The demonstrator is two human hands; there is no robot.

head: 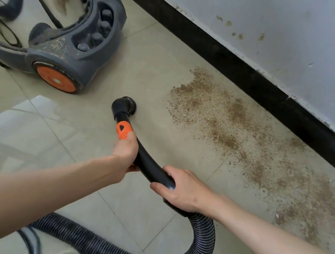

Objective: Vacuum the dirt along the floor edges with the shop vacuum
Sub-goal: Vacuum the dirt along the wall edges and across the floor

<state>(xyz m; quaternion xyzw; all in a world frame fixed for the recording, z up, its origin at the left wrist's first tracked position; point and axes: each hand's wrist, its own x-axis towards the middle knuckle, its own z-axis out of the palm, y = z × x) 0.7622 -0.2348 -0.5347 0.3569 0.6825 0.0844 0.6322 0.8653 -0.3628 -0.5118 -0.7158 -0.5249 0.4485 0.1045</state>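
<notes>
I am gripping the black curved wand (149, 165) with both hands: my left hand (125, 153) is curling around it just behind the orange collar (124, 130), and my right hand (183, 189) is wrapping the rear end where the ribbed hose (203, 238) is joining. The round brush nozzle (124, 105) is pointing at the tile floor (161, 64), just short of the brown dirt (239, 127) spreading along the black baseboard (227, 59). The shop vacuum (72, 45), its steel canister reflecting the room, is standing to the left.
</notes>
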